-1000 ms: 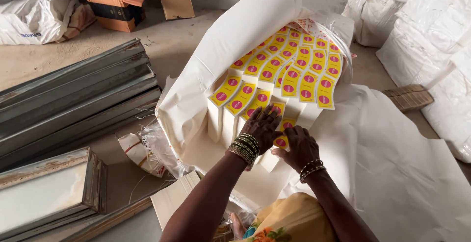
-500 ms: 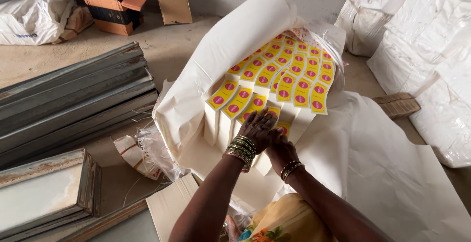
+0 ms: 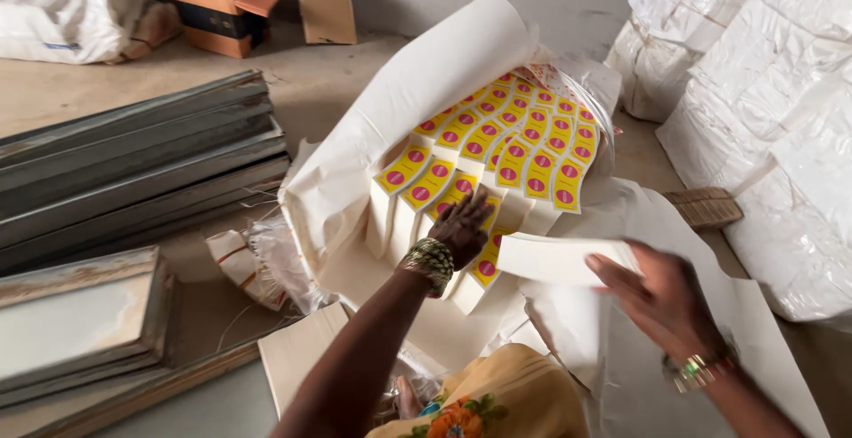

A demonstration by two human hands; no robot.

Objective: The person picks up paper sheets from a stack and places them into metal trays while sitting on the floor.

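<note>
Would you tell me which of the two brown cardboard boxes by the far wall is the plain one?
The smaller open box, on the right of the pair; the larger box beside it has a dark side and orange flaps.

The left hand reaches far, palm down, fingers curled, arm outstretched. The right hand sits nearer, to the right, fingers pinched.
</note>
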